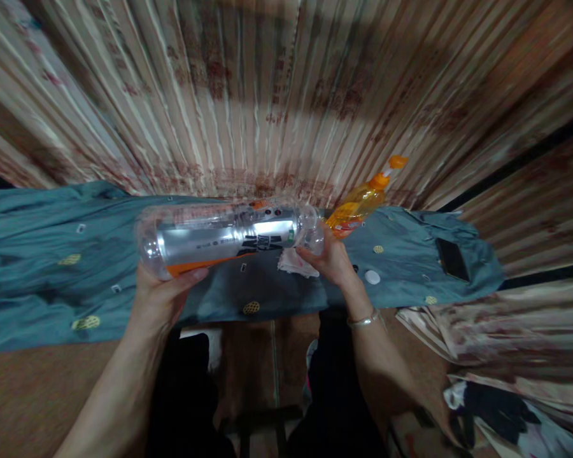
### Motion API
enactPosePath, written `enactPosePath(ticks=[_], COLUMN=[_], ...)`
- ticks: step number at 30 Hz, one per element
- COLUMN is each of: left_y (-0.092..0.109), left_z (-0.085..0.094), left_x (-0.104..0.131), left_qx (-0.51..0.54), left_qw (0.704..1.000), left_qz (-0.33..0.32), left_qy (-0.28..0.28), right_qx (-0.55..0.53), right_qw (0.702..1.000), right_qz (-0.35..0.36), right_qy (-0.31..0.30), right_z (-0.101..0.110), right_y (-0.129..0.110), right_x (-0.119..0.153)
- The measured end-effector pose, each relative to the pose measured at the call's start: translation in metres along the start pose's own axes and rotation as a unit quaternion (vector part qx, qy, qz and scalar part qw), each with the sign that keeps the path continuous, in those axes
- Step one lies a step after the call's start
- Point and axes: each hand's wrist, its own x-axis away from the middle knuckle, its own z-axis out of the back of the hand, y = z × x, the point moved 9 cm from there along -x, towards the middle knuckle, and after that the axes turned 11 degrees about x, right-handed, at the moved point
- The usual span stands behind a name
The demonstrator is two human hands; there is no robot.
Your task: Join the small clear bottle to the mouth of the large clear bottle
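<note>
A large clear plastic bottle (224, 232) with a silver and orange label lies sideways in the air above the cloth-covered table. My left hand (165, 292) is wrapped under its broad base end, thumb along the near side. At the opposite, narrowing end, my right hand (332, 257) grips the bottle, with some fingers hidden behind it. Just beyond my right hand a bottle of yellow-orange liquid (358, 207) with an orange cap shows, leaning right in the picture; its lower part is hidden. A crumpled white cloth or tissue (297, 262) lies below the clear bottle.
A teal patterned cloth (219, 299) covers the long narrow table. Toward the right lie a white round lid-like disc (372, 277) and a dark phone (452, 259). Pleated curtains (267, 102) hang right behind the table. Clothing (501, 407) is heaped at lower right.
</note>
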Motion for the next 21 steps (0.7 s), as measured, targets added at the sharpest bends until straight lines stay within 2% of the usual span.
enactPosePath(ticks=[5,12,21], left_y=[0.0013,0.0029,-0.0005], left_z=[-0.0019,-0.0051,0.0028], left_x=[-0.0021,-0.0019,0.0006], left_qx=[-0.009,0.001,0.012], left_qw=[1.0,1.0,0.999], left_qz=[-0.008,0.007,0.02], left_qy=[-0.01,0.009,0.031], right_qx=[0.003,-0.004,0.002], right_qw=[1.0,1.0,1.0], right_qz=[-0.007,-0.006,-0.012], right_qy=[0.001,0.016,0.01], right_z=[-0.001,-0.0009,-0.0019], right_y=[0.0036,0.0045,0.0033], right_x=[0.0002,0.0016,0.0014])
